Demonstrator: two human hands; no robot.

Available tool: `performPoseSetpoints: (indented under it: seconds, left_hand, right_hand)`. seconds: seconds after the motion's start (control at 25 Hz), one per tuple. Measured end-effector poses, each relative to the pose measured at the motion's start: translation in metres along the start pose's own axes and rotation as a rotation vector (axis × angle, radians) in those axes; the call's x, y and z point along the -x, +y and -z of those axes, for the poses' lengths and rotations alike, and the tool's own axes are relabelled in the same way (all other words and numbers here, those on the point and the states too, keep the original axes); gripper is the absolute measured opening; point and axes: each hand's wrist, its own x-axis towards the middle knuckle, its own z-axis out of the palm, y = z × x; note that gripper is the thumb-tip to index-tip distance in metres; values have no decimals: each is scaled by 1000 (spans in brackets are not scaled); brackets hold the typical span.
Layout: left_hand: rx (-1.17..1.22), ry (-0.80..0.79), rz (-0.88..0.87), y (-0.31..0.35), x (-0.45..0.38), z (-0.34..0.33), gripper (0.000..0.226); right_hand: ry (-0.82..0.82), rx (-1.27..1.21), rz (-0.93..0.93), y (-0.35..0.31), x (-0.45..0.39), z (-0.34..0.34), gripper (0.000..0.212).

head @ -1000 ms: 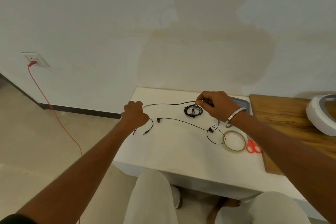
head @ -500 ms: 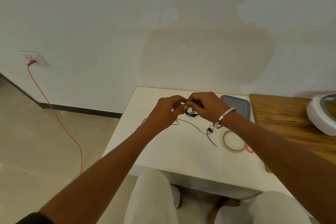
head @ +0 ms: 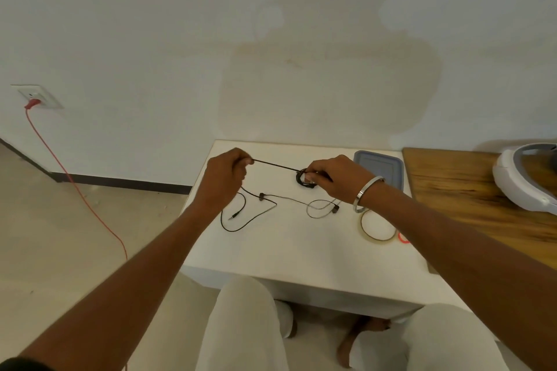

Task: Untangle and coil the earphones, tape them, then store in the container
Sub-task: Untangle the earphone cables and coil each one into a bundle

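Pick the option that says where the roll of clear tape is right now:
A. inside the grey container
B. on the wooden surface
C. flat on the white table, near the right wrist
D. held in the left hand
C: the tape roll lies flat on the white table just below the right hand's bangled wrist, outside the grey container; the left hand pinches only the earphone cable.

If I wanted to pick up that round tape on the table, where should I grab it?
Pinch the tape ring on its near-left rim, coming straight down from above. It lies flat on the white table with an open middle, so one finger fits inside and the thumb outside. The right forearm crosses its far-right side, so that part is blocked.
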Motion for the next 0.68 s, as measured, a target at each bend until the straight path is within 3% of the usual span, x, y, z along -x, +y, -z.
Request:
performPoseSetpoints:
  seconds: [0.4,0.56,0.68]
  left_hand:
    - [-1,93,208,-38,2,14,21]
    - [-183,-95,310,-47,6,2,21]
    - [-268,-211,210,-23,19,-19,50]
  right_hand:
    - [-29,-50,-73,18,9,6,24]
    - [-37,-55,-75,16,7,7,25]
    - [-42,-58,-43,8,1,6,25]
